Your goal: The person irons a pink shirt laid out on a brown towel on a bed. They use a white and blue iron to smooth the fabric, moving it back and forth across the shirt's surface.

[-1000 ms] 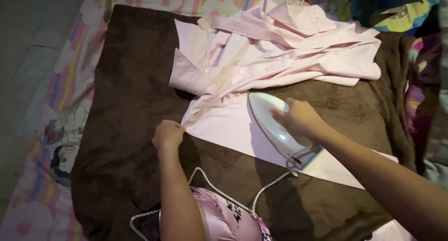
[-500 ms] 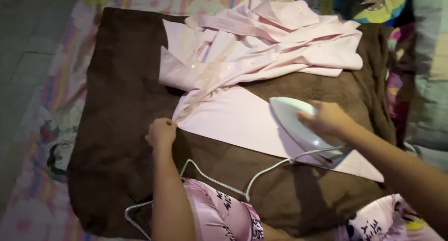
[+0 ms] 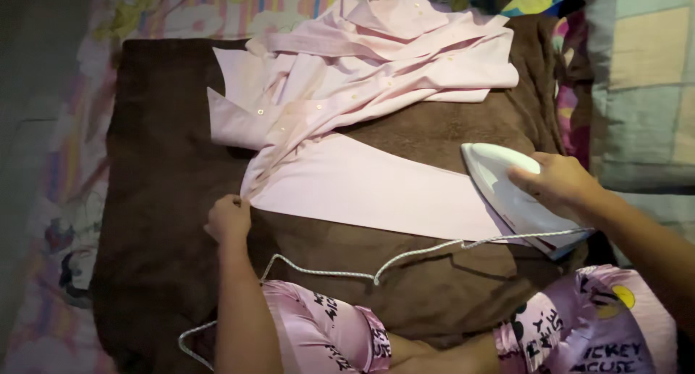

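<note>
A pale pink button shirt (image 3: 362, 62) lies bunched at the far side of a brown towel (image 3: 166, 200), with one sleeve (image 3: 369, 189) stretched flat toward the right. My left hand (image 3: 228, 218) pinches the sleeve's near left end and holds it down. My right hand (image 3: 554, 178) grips the handle of a white clothes iron (image 3: 507, 193), which rests on the sleeve's right end near the towel's right edge. The iron's braided cord (image 3: 362, 272) trails left across the towel over my lap.
The towel lies on a floral, cartoon-printed bedsheet (image 3: 65, 200). A patchwork blanket (image 3: 641, 77) sits at the right. My knees in pink printed satin trousers (image 3: 579, 330) press against the towel's near edge.
The iron has slid right along the sleeve, from its middle to its far right end. My left hand has kept its hold on the sleeve's left end. The view has shifted right.
</note>
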